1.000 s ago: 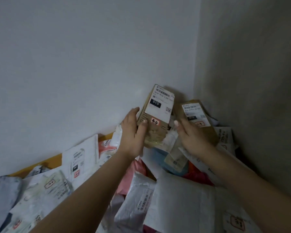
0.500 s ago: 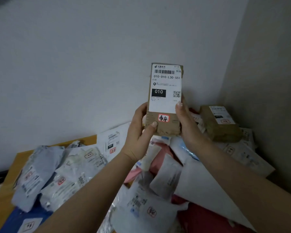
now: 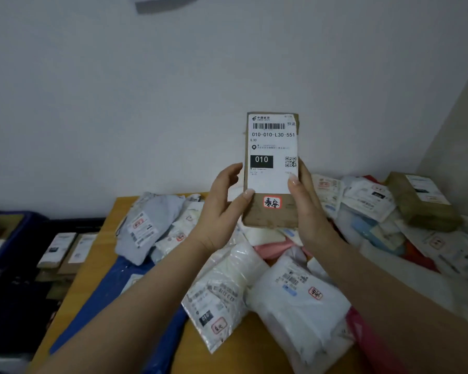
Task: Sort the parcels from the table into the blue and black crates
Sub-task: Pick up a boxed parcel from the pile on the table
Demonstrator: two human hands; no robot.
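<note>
A slim brown cardboard parcel (image 3: pixel 270 211) with a white label reading 010 is held upright above the table, label facing me. My left hand (image 3: pixel 222 211) grips its left edge, thumb on the front. My right hand (image 3: pixel 308 214) grips its right edge, thumb on the label. Below lies a heap of parcels on the wooden table (image 3: pixel 97 255): a grey bag (image 3: pixel 149 225), white plastic bags (image 3: pixel 295 295) and a pink one (image 3: pixel 270 249). A blue crate (image 3: pixel 0 263) stands left of the table, with brown boxes (image 3: pixel 57 249) in it.
Another brown box (image 3: pixel 422 201) lies on the pile at the far right corner. A blue bag (image 3: pixel 108 295) lies flat near the table's left edge. White walls close in behind and on the right.
Both hands have lifted the brown parcel out of the pile at the corner and turned it upright, label toward me. The view has swung left, so the table edge and blue crate show.
</note>
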